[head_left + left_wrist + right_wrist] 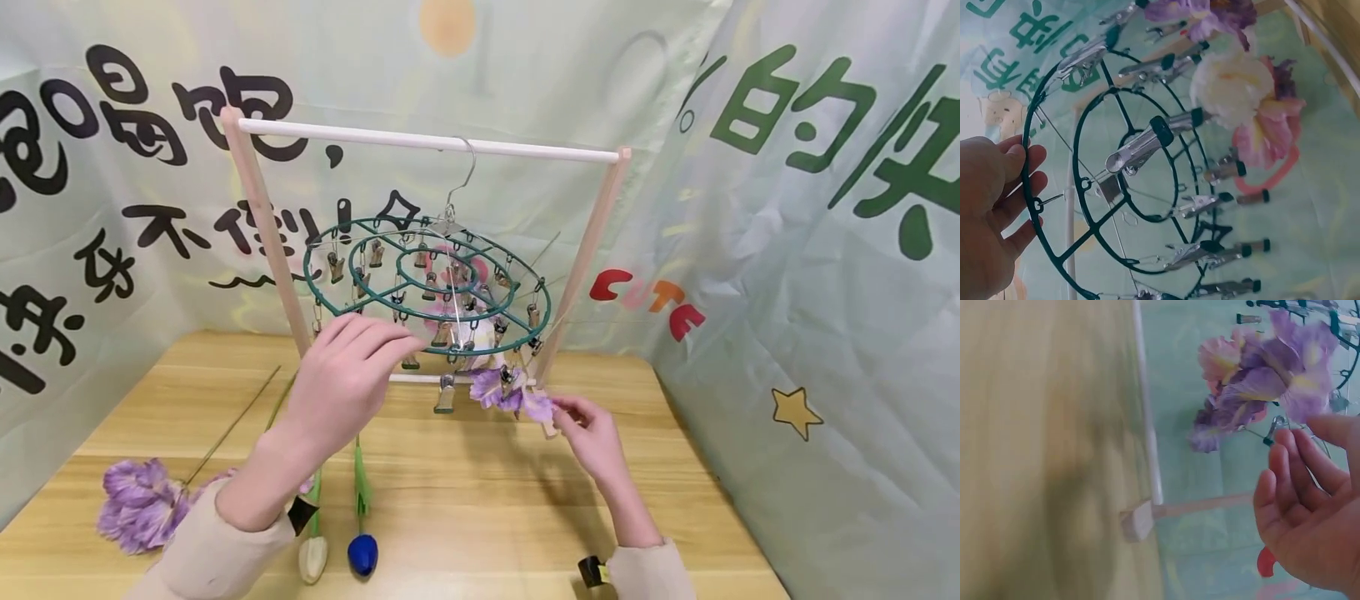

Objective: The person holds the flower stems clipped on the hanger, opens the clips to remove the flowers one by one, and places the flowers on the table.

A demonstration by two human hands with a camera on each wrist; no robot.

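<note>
A round green clip hanger (495, 350) hangs by its metal hook from a white rod, with several metal clips dangling from its rings. My left hand (345, 375) holds the outer ring (1059, 257), thumb on the near side and fingers behind. At the hanger's right front, a purple flower (491, 387) hangs by a clip. Beside its petals is my right hand (1310, 519), fingers loosely bent, fingertips at the petal edge; no firm grip shows. Beyond the rings in the left wrist view are a white flower (1232, 87) and a pink flower (1272, 125).
A wooden stand (258, 208) with a white top rod (337, 133) frames the hanger. On the table (450, 517) lie another purple flower (138, 504), a white tulip (312, 558) and a blue tulip (363, 556). Printed cloth (750, 250) walls the back and sides.
</note>
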